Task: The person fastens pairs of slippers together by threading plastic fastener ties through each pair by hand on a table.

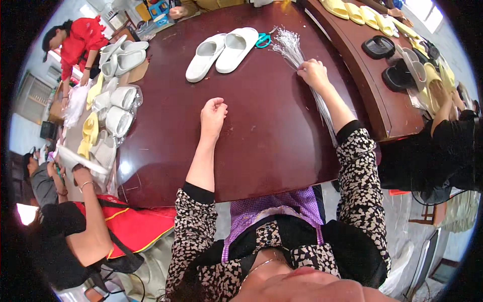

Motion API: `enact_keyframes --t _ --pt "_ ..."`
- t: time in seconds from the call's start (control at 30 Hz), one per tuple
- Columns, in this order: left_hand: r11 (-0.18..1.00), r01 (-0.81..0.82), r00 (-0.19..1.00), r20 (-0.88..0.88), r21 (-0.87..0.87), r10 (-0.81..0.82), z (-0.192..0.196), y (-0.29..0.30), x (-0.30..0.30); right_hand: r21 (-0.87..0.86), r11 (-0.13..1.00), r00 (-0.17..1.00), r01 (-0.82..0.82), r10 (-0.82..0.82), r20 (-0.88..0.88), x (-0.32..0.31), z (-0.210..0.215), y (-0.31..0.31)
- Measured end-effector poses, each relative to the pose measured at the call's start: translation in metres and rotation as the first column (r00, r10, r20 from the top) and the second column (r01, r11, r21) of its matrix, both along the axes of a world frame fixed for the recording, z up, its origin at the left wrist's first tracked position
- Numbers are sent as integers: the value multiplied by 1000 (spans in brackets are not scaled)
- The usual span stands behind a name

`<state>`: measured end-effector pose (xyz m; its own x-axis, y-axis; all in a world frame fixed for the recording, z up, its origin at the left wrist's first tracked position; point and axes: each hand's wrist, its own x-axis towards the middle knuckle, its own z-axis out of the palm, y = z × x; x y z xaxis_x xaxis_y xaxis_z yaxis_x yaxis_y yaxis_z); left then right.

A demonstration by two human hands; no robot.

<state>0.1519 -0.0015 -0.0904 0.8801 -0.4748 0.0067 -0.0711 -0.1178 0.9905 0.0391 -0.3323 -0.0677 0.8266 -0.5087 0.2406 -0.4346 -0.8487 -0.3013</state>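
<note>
A pair of white slide slippers point(221, 53) rests side by side on the dark red table point(251, 146), beyond my hands. My right hand point(313, 74) is at a long bundle of thin white plastic ties point(289, 48), its fingers pinched together on some strands. The bundle's far end is fanned out, and its tail runs back under my right forearm. My left hand point(214, 118) hovers over the middle of the table with its fingers curled in; nothing shows in it. Teal-handled scissors point(262, 40) lie between the slippers and the bundle.
White slippers point(121, 110), some in clear plastic, and yellow ones point(89, 132) line a surface on the left, where people work. A second table point(372, 85) on the right carries yellow slippers point(354, 12) and black ones point(378, 47). Another person's arm point(443, 113) reaches in there.
</note>
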Motion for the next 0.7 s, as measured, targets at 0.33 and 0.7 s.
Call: enact_keyframes --t 0.33,0.7 --pt "999 11 1000 -3 35 -11 4 0 1 -13 999 999 43 -43 13 3 -18 -6" --pt "999 -3 1000 -15 37 4 -1 1 6 8 984 979 176 -176 104 -6 -14 -16"
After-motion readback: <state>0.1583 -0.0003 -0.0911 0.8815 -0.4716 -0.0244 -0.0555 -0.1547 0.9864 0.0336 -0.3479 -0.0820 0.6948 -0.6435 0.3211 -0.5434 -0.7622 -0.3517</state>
